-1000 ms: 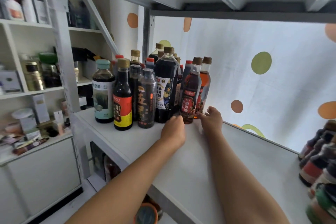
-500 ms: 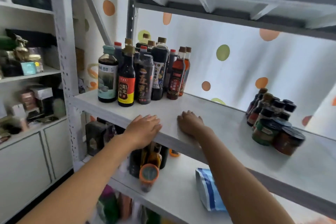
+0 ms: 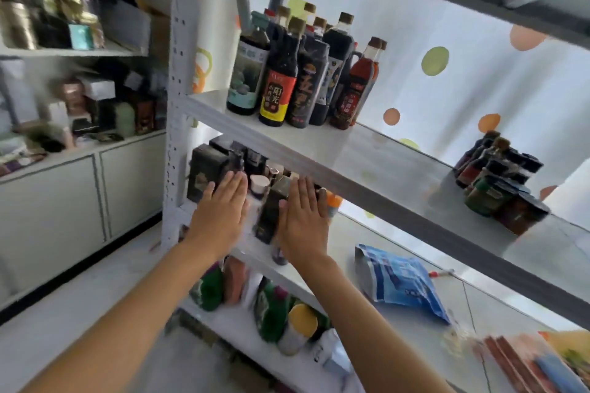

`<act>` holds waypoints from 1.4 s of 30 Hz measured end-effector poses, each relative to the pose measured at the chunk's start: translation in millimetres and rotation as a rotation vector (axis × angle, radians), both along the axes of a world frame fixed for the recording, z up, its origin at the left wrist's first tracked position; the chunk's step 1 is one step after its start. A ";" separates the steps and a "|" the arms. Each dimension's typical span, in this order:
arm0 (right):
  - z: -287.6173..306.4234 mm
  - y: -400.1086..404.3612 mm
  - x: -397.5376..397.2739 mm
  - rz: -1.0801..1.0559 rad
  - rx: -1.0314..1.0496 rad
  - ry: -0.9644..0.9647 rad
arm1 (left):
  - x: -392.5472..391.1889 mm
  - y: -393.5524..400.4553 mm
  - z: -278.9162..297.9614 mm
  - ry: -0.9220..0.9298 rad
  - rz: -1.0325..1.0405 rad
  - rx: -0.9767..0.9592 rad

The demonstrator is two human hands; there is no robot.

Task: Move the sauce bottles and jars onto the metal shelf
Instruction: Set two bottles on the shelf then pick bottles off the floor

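Several tall dark sauce bottles (image 3: pixel 297 73) stand packed together at the left end of the white metal shelf (image 3: pixel 367 166). A smaller cluster of short bottles and jars (image 3: pixel 501 182) sits at the shelf's right end. My left hand (image 3: pixel 220 214) and my right hand (image 3: pixel 303 220) hover flat, palms forward and fingers extended, below the shelf's front edge and in front of the level underneath. Neither hand holds anything. Between them stands a dark bottle (image 3: pixel 271 217) on the lower level.
The lower level holds dark boxes (image 3: pixel 210 169), a cup, an orange-capped container (image 3: pixel 333 202) and a blue bag (image 3: pixel 402 284). More bottles (image 3: pixel 271 306) crowd the bottom level. A white cabinet with cluttered shelves (image 3: pixel 79 143) stands to the left. A dotted curtain (image 3: pixel 463 73) hangs behind.
Both hands pulled back from the bottles on the shelf and dropped below its front edge, empty. The view backed away and tilted down, so the lower levels show.
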State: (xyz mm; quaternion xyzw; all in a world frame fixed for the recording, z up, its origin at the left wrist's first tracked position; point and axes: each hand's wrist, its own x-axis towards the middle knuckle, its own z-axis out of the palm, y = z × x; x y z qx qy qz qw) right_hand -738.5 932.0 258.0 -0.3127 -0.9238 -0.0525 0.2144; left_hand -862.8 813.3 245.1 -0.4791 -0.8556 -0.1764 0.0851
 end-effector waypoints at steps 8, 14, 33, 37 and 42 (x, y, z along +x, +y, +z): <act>-77.6 -80.8 -101.3 0.427 -0.125 -0.228 | -45.7 -101.0 -73.4 -0.125 0.353 -0.086; -147.9 -137.0 -154.5 0.686 -0.203 -0.400 | -57.9 -164.2 -132.4 -0.297 0.629 -0.067; -481.9 -179.3 -138.5 0.739 -0.574 -1.227 | 20.1 -209.0 -467.6 -1.093 1.327 -0.135; -557.9 -179.7 -151.1 0.796 -0.529 -1.281 | 17.7 -217.6 -545.1 -1.139 1.396 -0.065; -660.7 -188.6 -173.0 0.796 -0.608 -1.270 | 18.4 -233.5 -648.9 -1.245 1.624 0.220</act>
